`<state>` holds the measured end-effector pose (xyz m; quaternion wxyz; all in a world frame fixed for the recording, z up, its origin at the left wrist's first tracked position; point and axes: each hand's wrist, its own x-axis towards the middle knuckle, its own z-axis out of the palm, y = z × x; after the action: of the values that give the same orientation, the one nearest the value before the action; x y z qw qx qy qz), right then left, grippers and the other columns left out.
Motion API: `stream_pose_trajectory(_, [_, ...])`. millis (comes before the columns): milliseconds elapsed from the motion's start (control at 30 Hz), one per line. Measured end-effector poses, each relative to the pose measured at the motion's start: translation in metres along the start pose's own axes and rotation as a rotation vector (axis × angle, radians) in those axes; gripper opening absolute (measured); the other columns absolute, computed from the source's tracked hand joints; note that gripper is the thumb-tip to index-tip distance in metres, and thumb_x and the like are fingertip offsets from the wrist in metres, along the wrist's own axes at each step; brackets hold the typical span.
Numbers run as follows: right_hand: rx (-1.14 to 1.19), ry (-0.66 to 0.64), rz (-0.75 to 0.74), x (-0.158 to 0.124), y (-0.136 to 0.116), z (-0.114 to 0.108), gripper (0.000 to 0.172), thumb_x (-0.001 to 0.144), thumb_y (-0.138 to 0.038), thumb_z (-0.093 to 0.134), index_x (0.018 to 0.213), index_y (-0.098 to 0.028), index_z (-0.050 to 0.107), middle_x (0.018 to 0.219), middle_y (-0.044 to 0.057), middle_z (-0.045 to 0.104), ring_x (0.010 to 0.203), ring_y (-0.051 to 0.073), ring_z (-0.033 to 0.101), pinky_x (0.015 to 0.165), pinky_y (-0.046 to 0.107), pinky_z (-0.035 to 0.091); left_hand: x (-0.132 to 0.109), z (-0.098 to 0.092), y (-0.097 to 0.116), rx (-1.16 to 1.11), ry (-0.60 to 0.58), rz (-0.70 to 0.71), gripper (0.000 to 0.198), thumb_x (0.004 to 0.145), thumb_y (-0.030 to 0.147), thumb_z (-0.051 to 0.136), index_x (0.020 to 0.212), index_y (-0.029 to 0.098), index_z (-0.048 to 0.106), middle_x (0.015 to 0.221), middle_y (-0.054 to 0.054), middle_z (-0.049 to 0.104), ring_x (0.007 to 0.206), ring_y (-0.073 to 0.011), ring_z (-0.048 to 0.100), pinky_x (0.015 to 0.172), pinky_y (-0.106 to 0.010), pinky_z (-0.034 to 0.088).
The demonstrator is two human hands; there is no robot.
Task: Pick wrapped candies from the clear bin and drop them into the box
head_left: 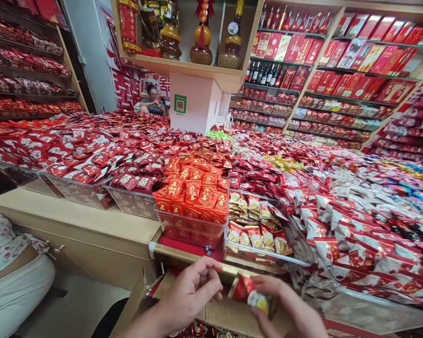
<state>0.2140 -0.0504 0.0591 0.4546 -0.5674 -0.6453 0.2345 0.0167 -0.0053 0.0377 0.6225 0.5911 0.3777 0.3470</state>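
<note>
My right hand [285, 300] pinches a small red and gold candy packet [248, 292] with a round yellow picture on it, between thumb and fingers. To its left my left hand [193, 291] is raised with the fingers loosely curled, thumb and forefinger apart, and nothing visible in it. Below both hands is an open cardboard box [222, 312] with more wrapped packets [197, 330] inside, partly hidden by my hands. Just beyond stands a clear bin of similar red and gold packets [257, 237]. Beside it, a bin is heaped with orange-red packets [193, 188].
Clear plastic bins of red packets [81, 155] line the counter [91, 220] on the left. White and red packets [356, 230] fill bins on the right. Someone in white trousers [24, 291] is close at left; another person [151, 101] sits behind. A white pillar [193, 101] rises mid-display.
</note>
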Motion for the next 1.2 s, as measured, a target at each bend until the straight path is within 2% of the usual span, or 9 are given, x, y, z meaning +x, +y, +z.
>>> stream_pose_trajectory(100, [-0.293, 0.004, 0.129, 0.047, -0.008, -0.025, 0.024, 0.062, -0.041, 0.058, 0.077, -0.023, 0.057, 0.072, 0.004, 0.064, 0.059, 0.017, 0.056, 0.054, 0.027, 0.044, 0.006, -0.017, -0.014, 0.228, 0.149, 0.003, 0.012, 0.077, 0.027, 0.050, 0.083, 0.017, 0.053, 0.071, 0.001, 0.053, 0.070, -0.0129, 0.049, 0.068, -0.025, 0.039])
stream_pose_trajectory(167, [-0.428, -0.039, 0.214, 0.082, -0.008, -0.027, 0.024, 0.062, -0.044, 0.056, 0.069, -0.021, 0.052, 0.059, 0.002, 0.060, 0.052, 0.015, 0.052, 0.050, 0.026, 0.040, 0.009, -0.024, -0.023, 0.270, 0.193, -0.019, 0.011, 0.075, 0.026, 0.049, 0.080, 0.017, 0.053, 0.071, 0.002, 0.052, 0.068, -0.0131, 0.049, 0.066, -0.024, 0.039])
stream_pose_trajectory(267, [-0.520, -0.139, 0.258, 0.122, -0.002, -0.008, 0.025, 0.061, -0.042, 0.056, 0.057, -0.020, 0.046, 0.054, 0.001, 0.056, 0.051, 0.013, 0.049, 0.047, 0.024, 0.035, 0.009, -0.025, -0.029, 0.279, 0.159, -0.051, 0.013, 0.075, 0.027, 0.048, 0.082, 0.016, 0.053, 0.071, 0.002, 0.053, 0.068, -0.0135, 0.050, 0.066, -0.024, 0.039])
stream_pose_trajectory(367, [-0.600, -0.212, 0.233, 0.141, 0.008, 0.020, 0.026, 0.060, -0.040, 0.056, 0.052, -0.020, 0.041, 0.053, 0.002, 0.056, 0.051, 0.013, 0.048, 0.046, 0.023, 0.032, 0.006, -0.023, -0.026, 0.312, 0.141, -0.069, 0.015, 0.074, 0.027, 0.048, 0.081, 0.016, 0.055, 0.070, 0.002, 0.053, 0.068, -0.0139, 0.050, 0.065, -0.024, 0.039])
stream_pose_trajectory(467, [-0.660, -0.323, 0.223, 0.147, 0.018, 0.034, 0.029, 0.063, -0.042, 0.053, 0.049, -0.020, 0.040, 0.049, 0.002, 0.053, 0.048, 0.012, 0.045, 0.045, 0.023, 0.029, 0.004, -0.021, -0.021, 0.330, 0.134, -0.084, 0.015, 0.074, 0.027, 0.048, 0.080, 0.016, 0.056, 0.066, 0.002, 0.053, 0.066, -0.0135, 0.049, 0.063, -0.023, 0.039])
stream_pose_trajectory(600, [-0.590, -0.479, 0.191, 0.147, 0.025, 0.031, 0.030, 0.064, -0.046, 0.053, 0.053, -0.019, 0.046, 0.052, 0.000, 0.053, 0.050, 0.011, 0.045, 0.046, 0.023, 0.029, 0.003, -0.021, -0.019, 0.353, 0.127, -0.100, 0.015, 0.073, 0.025, 0.047, 0.080, 0.015, 0.056, 0.068, 0.001, 0.054, 0.066, -0.0136, 0.048, 0.062, -0.023, 0.039])
stream_pose_trajectory(767, [-0.599, -0.522, 0.036, 0.143, 0.023, 0.025, 0.031, 0.052, -0.032, 0.065, 0.076, -0.018, 0.051, 0.075, 0.002, 0.059, 0.066, 0.014, 0.050, 0.056, 0.023, 0.035, 0.005, -0.021, -0.019, 0.396, 0.126, -0.115, 0.017, 0.073, 0.025, 0.046, 0.082, 0.015, 0.056, 0.072, 0.000, 0.056, 0.070, -0.0145, 0.050, 0.066, -0.024, 0.040])
stream_pose_trajectory(900, [-0.652, -0.591, -0.108, 0.142, 0.025, 0.029, 0.040, 0.055, -0.029, 0.062, 0.090, -0.015, 0.048, 0.090, 0.009, 0.055, 0.079, 0.018, 0.050, 0.065, 0.026, 0.038, 0.006, -0.022, -0.023, 0.390, 0.112, -0.125, 0.017, 0.073, 0.026, 0.046, 0.082, 0.015, 0.056, 0.072, 0.000, 0.056, 0.070, -0.0142, 0.050, 0.066, -0.023, 0.040])
stream_pose_trajectory(1200, [-0.917, -0.673, -0.297, 0.146, 0.027, 0.025, 0.039, 0.062, -0.033, 0.055, 0.096, -0.017, 0.044, 0.087, 0.009, 0.060, 0.078, 0.021, 0.056, 0.062, 0.027, 0.036, 0.008, -0.023, -0.022, 0.427, 0.107, -0.139, 0.017, 0.073, 0.026, 0.047, 0.082, 0.015, 0.056, 0.069, 0.001, 0.054, 0.067, -0.0132, 0.049, 0.064, -0.023, 0.040])
